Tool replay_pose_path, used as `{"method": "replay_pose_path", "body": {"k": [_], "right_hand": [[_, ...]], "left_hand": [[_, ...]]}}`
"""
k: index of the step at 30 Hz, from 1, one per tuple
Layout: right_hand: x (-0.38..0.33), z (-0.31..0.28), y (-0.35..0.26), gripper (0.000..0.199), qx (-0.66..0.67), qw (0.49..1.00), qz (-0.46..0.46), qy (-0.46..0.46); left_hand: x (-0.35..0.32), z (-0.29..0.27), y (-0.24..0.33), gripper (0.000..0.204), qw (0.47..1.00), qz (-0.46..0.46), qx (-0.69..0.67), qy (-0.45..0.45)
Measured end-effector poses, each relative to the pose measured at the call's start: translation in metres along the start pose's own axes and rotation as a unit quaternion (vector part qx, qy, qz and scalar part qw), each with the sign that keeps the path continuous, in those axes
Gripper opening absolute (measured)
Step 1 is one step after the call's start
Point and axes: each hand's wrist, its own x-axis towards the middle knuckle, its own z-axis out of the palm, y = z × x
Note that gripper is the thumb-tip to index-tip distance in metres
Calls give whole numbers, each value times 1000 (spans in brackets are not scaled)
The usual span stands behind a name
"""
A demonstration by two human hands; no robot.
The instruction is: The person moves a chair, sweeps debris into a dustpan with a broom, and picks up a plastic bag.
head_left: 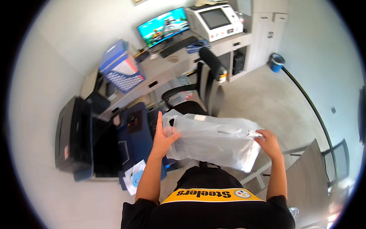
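A long package wrapped in cloudy, translucent plastic [213,141] is held up level in front of my body, one end in each hand. My left hand [164,136] grips its left end, thumb across the near face and a finger pointing up along the edge. At the opposite end, my right hand [268,142] pinches the plastic beside a small white label. What lies inside the wrapping cannot be made out, though a dark patch shows near the left end.
Behind the package stands a black office chair [206,86]. The desk [160,68] bears a monitor [164,26], a white machine [215,21] and a blue box [121,68]. A black printer [72,133] is at the left, a wooden table [309,183] at the right, a blue bin [276,63] farther off.
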Motion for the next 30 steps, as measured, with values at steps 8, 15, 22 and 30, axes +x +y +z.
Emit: {"method": "replay_pose_path", "body": {"k": [8, 15, 22, 30], "right_hand": [[60, -68, 1, 18, -19, 977, -84, 197], [117, -98, -46, 29, -125, 958, -168, 196], [135, -136, -34, 44, -150, 893, -73, 418], [171, -124, 179, 68, 229, 823, 190, 484]], "left_hand": [[143, 60, -19, 107, 799, 138, 582, -71], [239, 240, -71, 66, 823, 102, 350, -436], [322, 369, -115, 33, 910, -128, 103, -382], [366, 530, -110, 36, 816, -230, -28, -529]]}}
